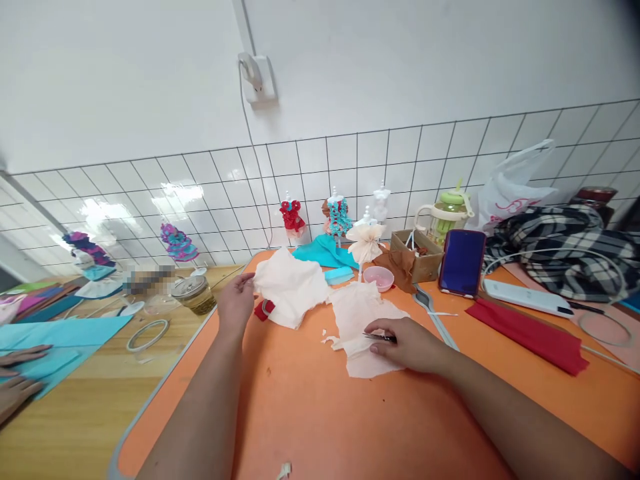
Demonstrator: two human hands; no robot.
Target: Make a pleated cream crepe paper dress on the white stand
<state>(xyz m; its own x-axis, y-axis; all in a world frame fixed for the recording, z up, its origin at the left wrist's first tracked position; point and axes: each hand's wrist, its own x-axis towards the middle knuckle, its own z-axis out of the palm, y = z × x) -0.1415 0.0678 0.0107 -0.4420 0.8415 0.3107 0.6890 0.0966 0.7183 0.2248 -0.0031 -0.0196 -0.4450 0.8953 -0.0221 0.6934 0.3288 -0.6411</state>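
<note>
My left hand (237, 301) is closed at the left edge of a creased cream sheet (290, 283), thin like crepe paper or cloth, pinching its corner. My right hand (407, 341) grips a small dark pointed tool (381, 337); most of it is hidden in my fingers, so its exact kind does not show. Beneath the tool lies a second, pale pink-cream sheet (367, 363), with torn scraps (331, 341) at its left side. Close to my left fingers is a small red piece (264, 309). Behind the sheets stands a mini mannequin in a cream ruffled dress (367, 241).
On the orange table (310, 427) are a pink bowl (379, 279), a cardboard box (425, 260), a propped phone (463, 262), red crepe paper (530, 335) and grey-handled scissors (424, 299). At left, another person's hands (23, 373) rest on blue paper (75, 337).
</note>
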